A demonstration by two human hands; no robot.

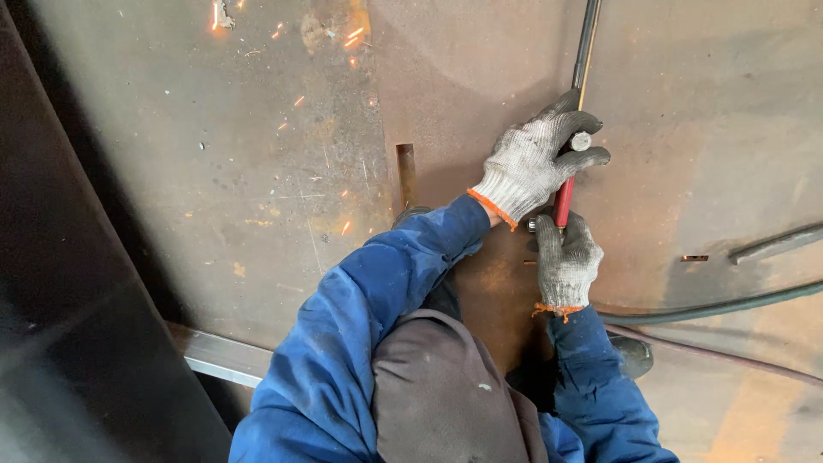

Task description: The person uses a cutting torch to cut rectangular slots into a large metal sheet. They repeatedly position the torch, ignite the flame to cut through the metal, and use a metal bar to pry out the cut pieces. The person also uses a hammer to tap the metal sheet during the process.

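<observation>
Cutting torch — gripped by left hand above right hand.

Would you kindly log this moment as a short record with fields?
Left hand: gloved left hand wraps the long torch higher up its tube.
Right hand: gloved right hand grips its red handle.
Surface: rusty steel plate with glowing sparks.
Nearby: dark hoses to the right.
Clothing: blue sleeves.
</observation>
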